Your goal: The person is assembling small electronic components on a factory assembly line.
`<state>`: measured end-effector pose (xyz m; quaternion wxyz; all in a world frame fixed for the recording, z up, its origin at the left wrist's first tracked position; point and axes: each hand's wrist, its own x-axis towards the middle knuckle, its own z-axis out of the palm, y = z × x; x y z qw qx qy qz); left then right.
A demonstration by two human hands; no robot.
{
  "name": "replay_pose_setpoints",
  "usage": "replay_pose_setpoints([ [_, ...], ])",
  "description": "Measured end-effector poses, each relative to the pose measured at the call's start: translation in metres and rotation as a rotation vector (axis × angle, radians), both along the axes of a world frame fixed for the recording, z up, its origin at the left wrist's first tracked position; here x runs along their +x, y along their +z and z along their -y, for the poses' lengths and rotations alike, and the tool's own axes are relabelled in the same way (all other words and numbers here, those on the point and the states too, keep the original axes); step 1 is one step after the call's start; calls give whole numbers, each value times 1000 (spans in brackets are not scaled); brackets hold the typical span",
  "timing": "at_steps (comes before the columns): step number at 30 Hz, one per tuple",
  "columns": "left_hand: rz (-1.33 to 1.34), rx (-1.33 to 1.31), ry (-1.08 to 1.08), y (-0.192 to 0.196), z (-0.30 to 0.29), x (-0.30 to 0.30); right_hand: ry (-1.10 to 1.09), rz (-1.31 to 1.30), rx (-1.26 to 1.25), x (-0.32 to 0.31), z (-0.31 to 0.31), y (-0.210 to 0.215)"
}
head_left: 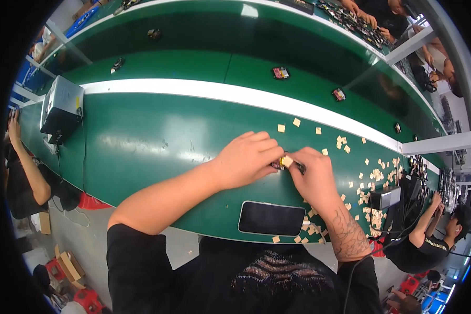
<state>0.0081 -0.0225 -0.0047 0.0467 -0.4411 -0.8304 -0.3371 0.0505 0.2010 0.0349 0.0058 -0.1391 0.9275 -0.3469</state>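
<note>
Between the left hand (pixel 254 157) and the right hand (pixel 314 175), both pinching it, a small dark electronic module with yellow and reddish parts (pixel 279 164) is held above the bench (pixel 141 152), between its front edge and white rear rail. Fingers hide its ends; its long axis and direction cannot be told. A beige square piece (pixel 287 161) shows against it. Similar squares litter the green bench's right end; co-workers sit beyond both ends.

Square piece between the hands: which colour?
The square piece is pale yellow-tan, shown in the head view.
</note>
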Motion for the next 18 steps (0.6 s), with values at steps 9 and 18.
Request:
replay_pose_setpoints([
  [9,96,86,-5,-1,-2,-3,34,28,70,-5,-3,-1],
  [18,135,126,-30,1,-2,-2,125,34,-92,-5,-18,-11],
])
